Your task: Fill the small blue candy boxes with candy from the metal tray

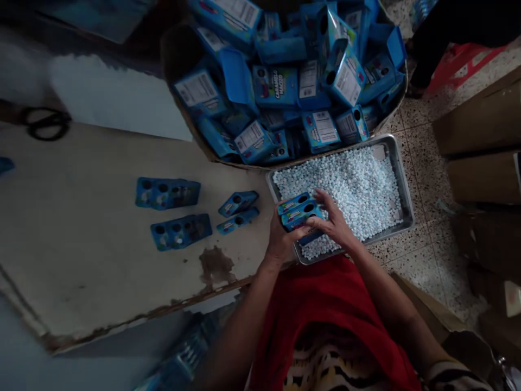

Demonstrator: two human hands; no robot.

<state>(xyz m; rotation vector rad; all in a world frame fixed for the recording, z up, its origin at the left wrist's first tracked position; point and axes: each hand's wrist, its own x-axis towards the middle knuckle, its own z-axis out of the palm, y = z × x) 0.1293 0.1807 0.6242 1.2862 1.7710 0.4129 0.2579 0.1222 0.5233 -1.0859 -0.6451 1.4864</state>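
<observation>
A worn, cream-topped table (81, 228) with a chipped brown edge meets a speckled tile floor (413, 141) in a dim workroom, where a worker in a red apron (325, 298) holds a small stack of blue printed cardboard boxes with dark round openings (299, 212). The left hand (279, 239) is curled closed around the near end of the stack; the right hand (336, 222) is half open, its thumb and spread fingers bracketing the other end.

The held boxes sit side by side above the near left part of a shallow rectangular metal tray (409, 209), filled with tiny pale blue and white pellets (354, 179). Left of the hands, two tight rows of matching boxes, one farther (166, 194) and one nearer (181, 232), lie beside a looser pair (237, 203). Beyond the hands, a large brown carton (208, 155) brims with bigger blue boxes (277, 87); black-handled scissors (46, 125) lie far to the left.

The step in hand appears to be gathering and squaring the boxes. Any move from this hold calls for even pressure at both ends and the openings kept upward. Whether they are filled cannot be told.
</observation>
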